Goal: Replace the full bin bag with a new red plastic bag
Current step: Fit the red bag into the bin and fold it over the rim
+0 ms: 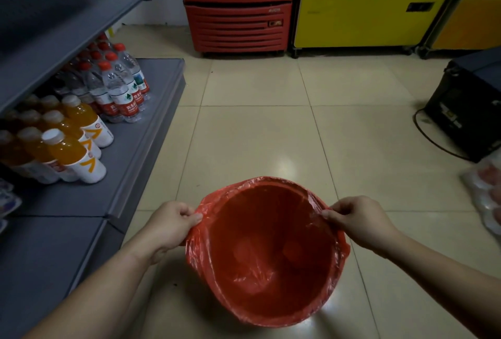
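A round bin stands on the tiled floor just in front of me, lined with a red plastic bag [267,257] whose edge is folded over the rim all the way round. The inside of the bag looks hollow, with nothing in it. My left hand [173,223] pinches the bag's edge at the left side of the rim. My right hand [357,219] pinches the thin plastic at the right side of the rim. The bin itself is hidden under the bag.
A grey shelf unit [141,149] runs along the left with orange drink bottles [78,157] and water bottles [122,89]. A red cooler [238,26] and a yellow cooler [366,21] stand at the back. A black box [466,111] with a cable sits right, beside wrapped packages [488,197].
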The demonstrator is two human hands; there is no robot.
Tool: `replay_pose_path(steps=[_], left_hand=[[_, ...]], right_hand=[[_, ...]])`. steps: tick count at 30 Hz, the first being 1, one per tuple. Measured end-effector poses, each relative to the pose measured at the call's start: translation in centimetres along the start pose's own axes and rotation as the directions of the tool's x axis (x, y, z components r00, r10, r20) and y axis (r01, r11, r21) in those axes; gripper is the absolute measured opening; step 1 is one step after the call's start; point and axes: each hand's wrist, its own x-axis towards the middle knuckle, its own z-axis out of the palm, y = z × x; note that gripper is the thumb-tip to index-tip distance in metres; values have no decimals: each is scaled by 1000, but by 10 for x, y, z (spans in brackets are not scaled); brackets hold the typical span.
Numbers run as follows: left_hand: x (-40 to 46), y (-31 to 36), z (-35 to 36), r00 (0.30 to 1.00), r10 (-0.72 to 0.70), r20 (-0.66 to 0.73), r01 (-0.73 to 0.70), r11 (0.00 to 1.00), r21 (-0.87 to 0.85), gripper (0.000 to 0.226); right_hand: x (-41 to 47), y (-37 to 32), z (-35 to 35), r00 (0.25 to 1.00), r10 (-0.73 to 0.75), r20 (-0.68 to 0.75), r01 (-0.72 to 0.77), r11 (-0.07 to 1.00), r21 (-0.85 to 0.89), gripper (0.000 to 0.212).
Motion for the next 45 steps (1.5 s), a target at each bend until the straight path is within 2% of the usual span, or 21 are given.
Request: replay_pose_path(steps=[6, 13, 16, 19, 22, 24, 25, 27, 29, 33, 37, 39, 41, 45], left_hand=[[1, -13, 4, 998, -48, 39, 51, 997, -57, 23], [6, -23, 15, 999, -35, -34, 39, 991, 128, 24], [11, -22, 17, 995, -35, -97, 48, 989, 138, 27], [11, -17, 16, 983, -16, -185, 30, 997, 73, 19], [-7, -17, 11, 942, 95, -322, -56, 990, 128, 30], [-27, -21, 13, 965, 43, -258, -43, 999, 7, 35], [-36, -23, 16, 985, -56, -163, 41, 995, -92, 35], [-45, -27, 23, 972, -231, 46, 236, 957, -171, 35], [-45, -30, 26, 947, -283, 153, 311, 927, -212, 37], [-36, -36, 24, 952, -270, 143, 305, 865, -398, 43], [-37, -41, 23, 968, -233, 95, 249, 842, -478, 47], [-33, -44, 23, 973, -229, 38, 214, 822, -528, 42], [-28, -43, 22, 973, -229, 1, 190, 805, -562, 27], [-20, -47, 24, 972, -231, -39, 172, 821, -545, 12]], right_hand=[[7, 6, 1, 998, 67, -18, -61, 974, 220, 26], [10, 12, 15, 992, 120, 28, -122, 932, 342, 27], [15, 9, 18, 995, 101, 5, -97, 932, 348, 27], [20, 2, 17, 995, 93, -19, -78, 920, 384, 26], [11, 5, 11, 993, 110, -32, -89, 915, 393, 23], [-3, 13, 10, 988, 151, 11, -143, 909, 390, 32], [-9, 16, 12, 980, 188, 67, -199, 892, 406, 36], [-19, 17, 17, 954, 241, 179, -297, 847, 440, 43], [-22, 17, 21, 947, 248, 205, -318, 813, 488, 47], [-20, 18, 23, 948, 267, 175, -316, 707, 633, 25], [-18, 22, 27, 950, 257, 178, -308, 677, 669, 16], [-14, 22, 28, 954, 244, 175, -297, 675, 675, 17], [-8, 22, 29, 959, 231, 163, -278, 677, 682, 18], [1, 25, 35, 970, 204, 129, -238, 716, 657, 20]])
